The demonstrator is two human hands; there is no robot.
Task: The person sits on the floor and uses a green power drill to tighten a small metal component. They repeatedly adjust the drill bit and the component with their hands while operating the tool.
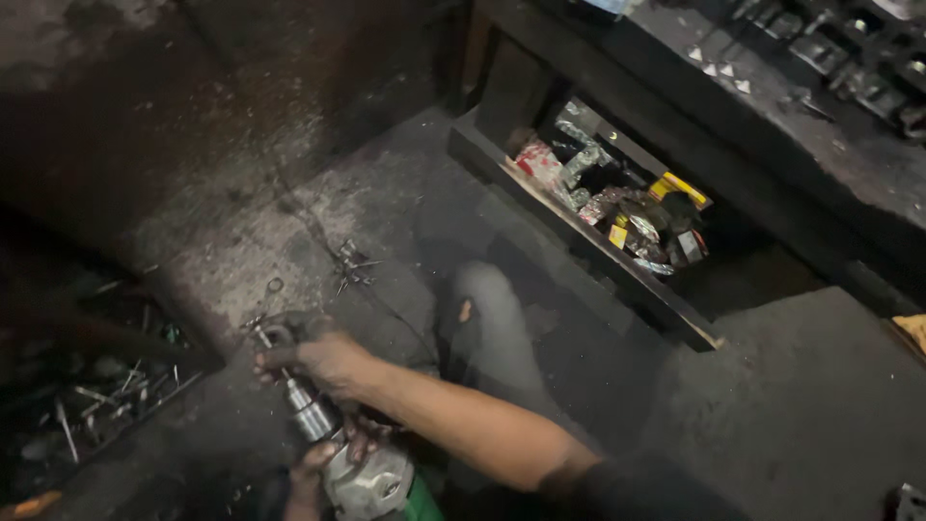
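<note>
Low over a grimy concrete floor (318, 207), the right hand (323, 359) closes around a slim metal tool with a shiny cylindrical socket (311, 413), its tip set into a pale grey cast-metal engine part (371, 482). The left hand (313, 468), mostly hidden at the bottom edge, curls against that part, steadying it. A dark bench (801, 125) stands well apart, its low shelf (579, 236) crammed with coloured boxes.

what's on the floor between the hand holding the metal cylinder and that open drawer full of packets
In the head view, the person's own bent knee in grey trousers lies between the right hand and the drawer; otherwise, bare concrete floor.
</note>
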